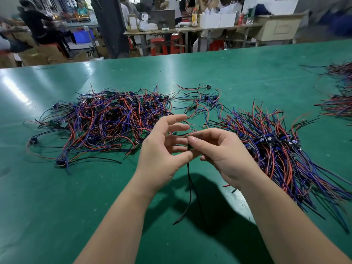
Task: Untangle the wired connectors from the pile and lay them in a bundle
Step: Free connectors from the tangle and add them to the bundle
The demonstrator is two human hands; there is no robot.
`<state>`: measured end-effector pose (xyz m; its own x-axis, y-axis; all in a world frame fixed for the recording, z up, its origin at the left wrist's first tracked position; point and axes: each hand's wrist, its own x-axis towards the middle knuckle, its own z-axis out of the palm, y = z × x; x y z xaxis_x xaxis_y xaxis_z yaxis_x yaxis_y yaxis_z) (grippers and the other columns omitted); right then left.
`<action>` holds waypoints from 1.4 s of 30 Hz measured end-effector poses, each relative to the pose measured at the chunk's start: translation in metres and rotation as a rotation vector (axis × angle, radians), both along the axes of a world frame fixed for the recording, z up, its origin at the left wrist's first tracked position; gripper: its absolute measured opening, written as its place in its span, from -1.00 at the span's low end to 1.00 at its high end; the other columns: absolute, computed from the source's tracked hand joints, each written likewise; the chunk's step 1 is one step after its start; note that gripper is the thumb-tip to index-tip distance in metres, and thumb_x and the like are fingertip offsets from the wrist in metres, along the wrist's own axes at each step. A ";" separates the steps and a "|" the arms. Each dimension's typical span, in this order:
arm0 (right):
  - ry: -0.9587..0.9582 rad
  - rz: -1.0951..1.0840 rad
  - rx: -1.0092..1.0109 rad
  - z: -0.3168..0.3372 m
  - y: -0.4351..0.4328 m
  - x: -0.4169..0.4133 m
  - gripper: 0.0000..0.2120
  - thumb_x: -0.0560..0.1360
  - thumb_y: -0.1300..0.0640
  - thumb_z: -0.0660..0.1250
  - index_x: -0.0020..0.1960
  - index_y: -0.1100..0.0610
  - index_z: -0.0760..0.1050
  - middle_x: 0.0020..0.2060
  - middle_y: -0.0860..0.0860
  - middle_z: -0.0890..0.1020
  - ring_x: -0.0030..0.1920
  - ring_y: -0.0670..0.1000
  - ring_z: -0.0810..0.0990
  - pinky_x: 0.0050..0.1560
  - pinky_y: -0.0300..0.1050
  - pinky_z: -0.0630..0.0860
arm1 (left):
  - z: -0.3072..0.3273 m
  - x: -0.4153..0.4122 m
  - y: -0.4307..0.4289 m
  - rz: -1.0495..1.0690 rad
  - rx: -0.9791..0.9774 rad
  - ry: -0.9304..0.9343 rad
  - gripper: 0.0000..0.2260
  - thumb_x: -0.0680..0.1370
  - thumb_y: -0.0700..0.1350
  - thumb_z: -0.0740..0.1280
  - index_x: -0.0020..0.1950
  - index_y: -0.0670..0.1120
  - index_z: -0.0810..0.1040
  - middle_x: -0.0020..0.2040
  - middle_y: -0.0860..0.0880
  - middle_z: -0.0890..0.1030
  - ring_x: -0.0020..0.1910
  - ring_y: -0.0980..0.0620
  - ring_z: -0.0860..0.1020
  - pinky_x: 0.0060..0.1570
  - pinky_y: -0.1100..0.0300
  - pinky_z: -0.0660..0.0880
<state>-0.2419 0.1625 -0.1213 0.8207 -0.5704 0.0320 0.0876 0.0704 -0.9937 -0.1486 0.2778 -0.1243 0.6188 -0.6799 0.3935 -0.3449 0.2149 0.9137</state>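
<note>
A tangled pile of wired connectors (106,119), with red, blue and black leads, lies on the green table to the left of my hands. An aligned bundle (276,147) of the same parts lies to the right, its small blue-and-black boards in a row. Between them, held above the table, my right hand (224,151) pinches one wired connector (190,147) between thumb and forefinger. Its black wires (190,189) hang down toward me. My left hand (162,147) touches the same connector with its thumb tip, the other fingers spread and relaxed.
A few loose connectors (202,100) lie between pile and bundle. More wire heaps (339,88) sit at the table's right edge. The green table (57,197) stretches toward me. Beyond its far edge stand benches, red stools (159,46) and people.
</note>
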 end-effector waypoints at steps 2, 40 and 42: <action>-0.035 -0.036 0.106 0.000 -0.003 0.002 -0.82 0.23 0.11 0.49 -0.21 0.14 0.60 -0.37 0.03 0.65 -0.40 -0.10 0.56 -0.39 -0.31 0.45 | -0.002 -0.003 -0.002 -0.009 -0.014 -0.034 -0.44 0.27 -0.22 0.55 0.15 0.16 0.47 0.08 0.05 0.58 -0.04 0.04 0.65 -0.07 0.21 0.57; 0.035 0.016 0.090 0.000 -0.011 0.000 -0.88 0.38 0.13 0.39 -0.28 0.11 0.66 -0.37 -0.03 0.65 -0.41 -0.15 0.52 -0.41 -0.35 0.36 | 0.008 -0.009 0.002 -0.245 0.302 0.552 -0.89 0.44 -0.18 0.42 -0.27 -0.11 0.70 -0.24 -0.08 0.69 -0.37 0.09 0.63 -0.38 0.34 0.53; 0.048 0.004 0.099 0.000 -0.011 0.000 -0.92 0.38 0.16 0.40 -0.27 0.13 0.63 -0.40 -0.02 0.63 -0.43 -0.16 0.53 -0.44 -0.37 0.37 | 0.008 -0.012 0.000 -0.191 0.293 0.560 -0.84 0.36 -0.05 0.45 -0.25 -0.15 0.68 -0.24 -0.11 0.69 -0.36 0.05 0.65 -0.37 0.30 0.55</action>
